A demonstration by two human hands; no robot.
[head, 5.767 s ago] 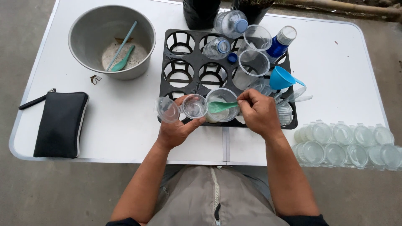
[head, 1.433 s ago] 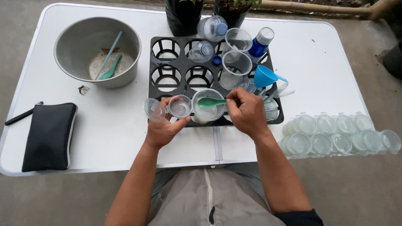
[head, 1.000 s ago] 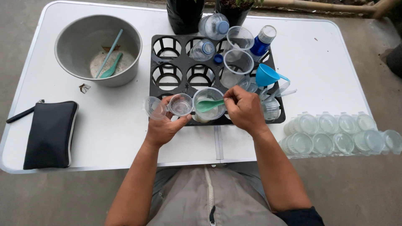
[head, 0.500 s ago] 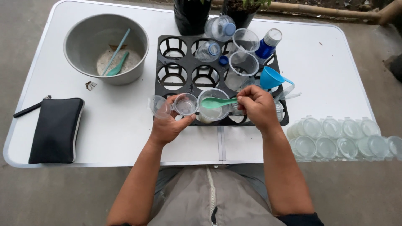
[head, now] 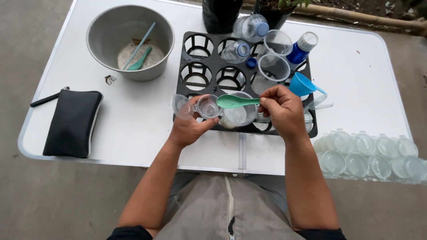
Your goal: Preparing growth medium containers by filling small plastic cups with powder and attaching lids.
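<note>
Two hands gripping: L hand [head: 189,126] w/ small cup [head: 207,106], R hand [head: 282,111] w/ green spoon [head: 235,102], over black tray [head: 187,58].

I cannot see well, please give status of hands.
Left hand holds small clear cup. Right hand holds green spoon beside it. Nothing between.

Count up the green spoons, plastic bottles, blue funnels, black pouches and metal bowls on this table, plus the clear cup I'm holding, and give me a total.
Green spoons: 2
Plastic bottles: 3
Blue funnel: 1
Black pouch: 1
Metal bowl: 1
Held clear cup: 1
Total: 9
</note>
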